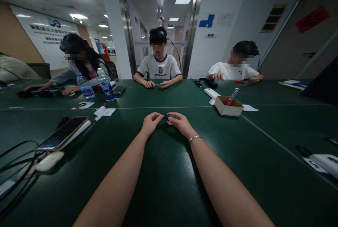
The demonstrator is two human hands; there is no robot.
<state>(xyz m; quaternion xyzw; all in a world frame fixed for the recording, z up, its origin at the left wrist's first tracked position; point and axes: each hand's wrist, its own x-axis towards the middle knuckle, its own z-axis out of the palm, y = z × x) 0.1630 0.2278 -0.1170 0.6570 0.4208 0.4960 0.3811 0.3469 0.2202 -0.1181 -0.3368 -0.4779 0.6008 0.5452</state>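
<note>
Both my arms reach out over the green table point(163, 170), and the hands meet near its middle. Between them is a small dark object point(166, 116), too small to name. My left hand point(151, 123) pinches at its left end with thumb and forefinger. At the other end, my right hand point(181, 123) has its fingers closed round the same dark object. A silver bracelet point(195, 138) circles the right wrist. The fingers partly hide the object.
Left of my arms lie a phone point(63, 133), a white case point(50, 160) and black cables. Two bottles point(107, 85) stand beyond them. Ahead on the right sits a small box point(228, 106) with a tube in it. Several people wearing headsets sit across the table.
</note>
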